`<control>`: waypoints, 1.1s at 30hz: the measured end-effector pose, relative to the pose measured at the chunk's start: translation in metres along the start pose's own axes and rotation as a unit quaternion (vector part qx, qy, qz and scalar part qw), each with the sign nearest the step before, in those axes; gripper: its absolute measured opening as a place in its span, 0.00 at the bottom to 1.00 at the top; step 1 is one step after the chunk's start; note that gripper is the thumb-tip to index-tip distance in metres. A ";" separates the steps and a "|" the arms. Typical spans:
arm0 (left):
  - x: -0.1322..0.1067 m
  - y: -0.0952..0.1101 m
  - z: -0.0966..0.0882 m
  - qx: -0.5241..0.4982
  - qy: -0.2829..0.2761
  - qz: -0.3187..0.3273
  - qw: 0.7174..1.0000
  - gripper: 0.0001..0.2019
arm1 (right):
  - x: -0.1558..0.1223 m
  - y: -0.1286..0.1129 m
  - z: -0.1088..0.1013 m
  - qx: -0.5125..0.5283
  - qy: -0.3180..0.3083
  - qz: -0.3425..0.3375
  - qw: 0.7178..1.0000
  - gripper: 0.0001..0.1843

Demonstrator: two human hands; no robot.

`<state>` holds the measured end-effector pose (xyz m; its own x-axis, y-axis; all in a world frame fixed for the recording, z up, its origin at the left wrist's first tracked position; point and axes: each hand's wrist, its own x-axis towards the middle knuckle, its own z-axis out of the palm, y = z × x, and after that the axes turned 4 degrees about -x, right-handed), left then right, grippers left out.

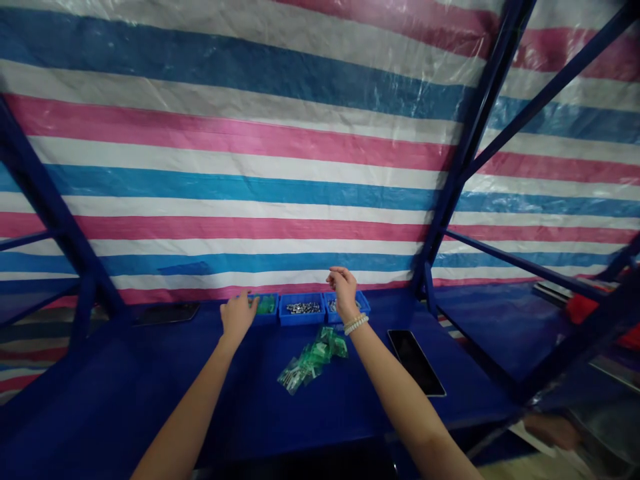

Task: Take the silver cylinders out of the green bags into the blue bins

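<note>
My left hand (pixel 239 315) is at the left blue bin (pixel 271 320), which holds green pieces. Its thumb and fingers are apart, with nothing visible between them. My right hand (pixel 344 291), a beaded bracelet on its wrist, hovers above the right blue bin (pixel 367 308). Its fingers are curled together, and whatever they hold is too small to make out. Between the hands stands the middle blue bin (pixel 302 321), filled with small shiny metal parts (pixel 304 308). A pile of clear plastic bags (pixel 315 357) with green and metallic contents lies nearer to me, left of my right forearm.
A dark tablet or phone (pixel 416 362) lies right of my right forearm. Another flat dark device (pixel 167 314) rests at the back left of the blue table (pixel 260 413). Blue metal posts (pixel 453 180) flank the table, and a striped tarp (pixel 250 153) hangs behind.
</note>
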<state>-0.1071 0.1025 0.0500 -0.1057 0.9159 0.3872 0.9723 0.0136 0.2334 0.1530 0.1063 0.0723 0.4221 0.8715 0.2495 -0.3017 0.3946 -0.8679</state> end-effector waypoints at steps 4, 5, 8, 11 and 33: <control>-0.041 0.021 -0.006 -0.071 0.044 0.062 0.995 0.16 | -0.009 0.005 -0.002 0.049 -0.020 0.070 0.996 0.08; -0.055 0.026 -0.005 -0.105 0.012 0.099 0.990 0.15 | -0.013 0.007 -0.005 0.058 -0.025 0.088 0.994 0.07; -0.100 0.039 -0.001 -0.140 -0.132 0.146 0.971 0.20 | -0.027 0.015 -0.018 0.074 -0.029 0.133 0.988 0.07; -0.134 0.045 0.002 -0.137 -0.224 0.122 0.957 0.28 | -0.049 0.022 -0.037 0.081 -0.005 0.149 0.986 0.08; -0.168 0.060 0.008 -0.662 -0.169 -0.139 0.717 0.17 | -0.179 0.024 -0.068 -0.100 -0.170 0.129 0.972 0.20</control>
<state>-0.0295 -0.0470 -0.0084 0.0177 0.9995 -0.0245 -0.1493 0.0269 0.9884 0.1285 -0.0605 -0.0223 0.0369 0.9932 0.1100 -0.1735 0.1147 -0.9781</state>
